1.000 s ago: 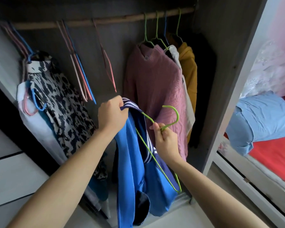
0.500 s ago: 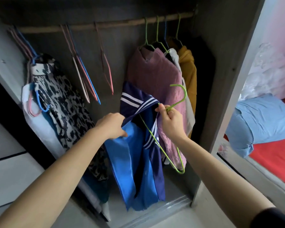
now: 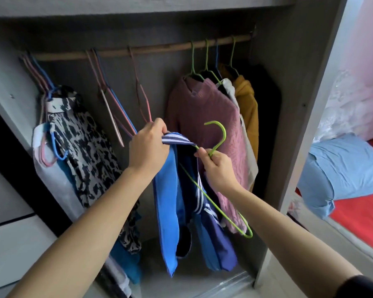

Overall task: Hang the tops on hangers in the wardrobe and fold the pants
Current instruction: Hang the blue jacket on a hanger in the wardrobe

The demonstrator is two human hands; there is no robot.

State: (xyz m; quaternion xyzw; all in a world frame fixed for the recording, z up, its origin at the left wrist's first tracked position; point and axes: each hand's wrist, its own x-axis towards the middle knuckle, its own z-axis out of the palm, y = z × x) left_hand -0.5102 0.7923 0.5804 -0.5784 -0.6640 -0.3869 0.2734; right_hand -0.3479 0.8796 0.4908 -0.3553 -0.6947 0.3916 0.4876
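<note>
A blue top (image 3: pixel 167 211) with navy parts and white stripes hangs in front of the open wardrobe. My left hand (image 3: pixel 148 147) grips its striped shoulder. My right hand (image 3: pixel 218 166) pinches the neck of a green wire hanger (image 3: pixel 219 134), whose lower bar runs down through the top to the right. The wooden rail (image 3: pixel 159 49) runs across the wardrobe above both hands. The hanger's hook is well below the rail, in front of a pink sweater (image 3: pixel 202 117).
On the rail's right hang the pink sweater, a white top (image 3: pixel 246 147) and a mustard top (image 3: pixel 249 108). Empty pink and blue hangers (image 3: pixel 114 108) hang mid-rail. A black-and-white patterned garment (image 3: pixel 84 147) hangs left. A bed with red sheet (image 3: pixel 364 216) and blue cloth (image 3: pixel 342 166) lies right.
My left hand rose from the top's body to grip its striped shoulder. My right hand with the green hanger dropped a little. The view tilted down, so the rail sits lower in frame.
</note>
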